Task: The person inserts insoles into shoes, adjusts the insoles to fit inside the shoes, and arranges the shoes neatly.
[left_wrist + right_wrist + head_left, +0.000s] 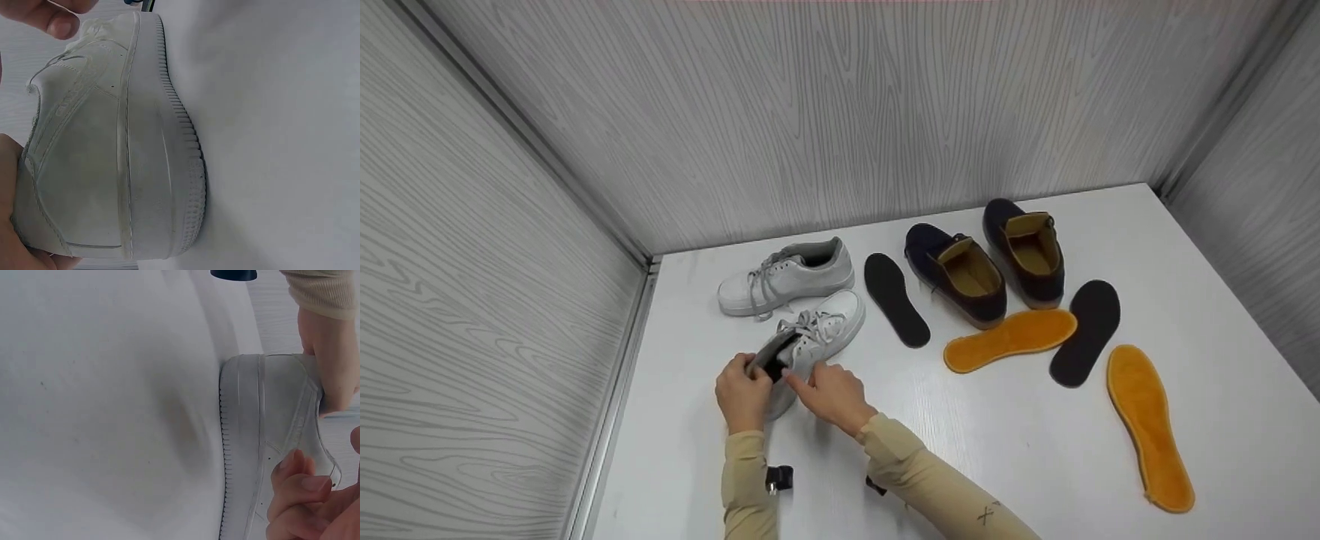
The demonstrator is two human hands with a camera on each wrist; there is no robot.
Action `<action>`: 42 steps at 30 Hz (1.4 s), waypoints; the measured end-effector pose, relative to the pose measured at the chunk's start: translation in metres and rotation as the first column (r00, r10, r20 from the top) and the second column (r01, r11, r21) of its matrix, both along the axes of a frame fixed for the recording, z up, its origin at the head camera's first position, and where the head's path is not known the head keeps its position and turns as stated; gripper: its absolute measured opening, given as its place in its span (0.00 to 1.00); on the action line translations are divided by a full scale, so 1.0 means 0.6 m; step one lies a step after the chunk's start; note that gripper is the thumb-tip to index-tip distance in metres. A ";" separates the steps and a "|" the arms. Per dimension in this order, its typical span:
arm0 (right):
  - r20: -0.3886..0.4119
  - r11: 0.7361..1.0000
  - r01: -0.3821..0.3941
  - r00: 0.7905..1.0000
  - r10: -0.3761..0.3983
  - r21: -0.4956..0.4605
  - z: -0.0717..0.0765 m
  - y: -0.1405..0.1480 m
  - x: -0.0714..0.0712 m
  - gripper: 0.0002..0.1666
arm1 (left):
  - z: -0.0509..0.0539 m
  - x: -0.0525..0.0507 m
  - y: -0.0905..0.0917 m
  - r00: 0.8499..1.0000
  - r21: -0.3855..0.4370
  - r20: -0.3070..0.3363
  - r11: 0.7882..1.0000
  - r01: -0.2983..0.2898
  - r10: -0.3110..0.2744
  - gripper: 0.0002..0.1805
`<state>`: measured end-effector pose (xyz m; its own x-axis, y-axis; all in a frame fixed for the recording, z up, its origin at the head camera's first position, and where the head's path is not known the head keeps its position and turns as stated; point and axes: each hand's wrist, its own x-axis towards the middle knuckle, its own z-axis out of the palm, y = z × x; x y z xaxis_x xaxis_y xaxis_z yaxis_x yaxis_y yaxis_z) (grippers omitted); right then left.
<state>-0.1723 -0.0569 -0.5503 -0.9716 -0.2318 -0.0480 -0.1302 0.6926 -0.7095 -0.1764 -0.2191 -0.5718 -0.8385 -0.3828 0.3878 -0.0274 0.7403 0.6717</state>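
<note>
A white lace-up sneaker (840,326) rests on the table, its toe pointing away to the right and its dark inside partly showing. My left hand (744,394) grips it at the heel, by the collar. On the near side of the opening, my right hand (834,396) holds the sneaker's edge, thumb over the opening and curled fingers (298,495) against the outer side. From the left wrist view the sneaker's side (84,152) and ridged sole are visible. Behind it lies the other white sneaker (787,279), its laces loose.
A dark insole (894,300) lies right of the sneakers. Two dark shoes (964,274) with tan linings stand at the back. Further right are another dark insole (1085,334) and two orange insoles (1009,341), one overlapping the dark one. Walls border the table's back and left.
</note>
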 end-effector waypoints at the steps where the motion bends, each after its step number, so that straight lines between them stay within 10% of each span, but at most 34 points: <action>1: 0.012 1.000 -0.001 1.000 0.001 -0.007 -0.001 -0.003 -0.001 0.33 | -0.001 -0.001 0.001 1.000 -0.005 0.002 1.000 -0.002 0.002 0.08; 13: 0.041 1.000 -0.025 0.999 0.025 0.007 0.004 -0.030 -0.023 0.32 | 0.006 -0.008 0.003 0.993 0.006 0.105 0.998 -0.062 0.061 0.05; 42: 0.007 0.977 -0.153 0.988 0.153 0.151 -0.006 -0.041 -0.025 0.28 | 0.005 -0.014 0.000 0.995 -0.033 0.052 0.996 -0.086 0.088 0.07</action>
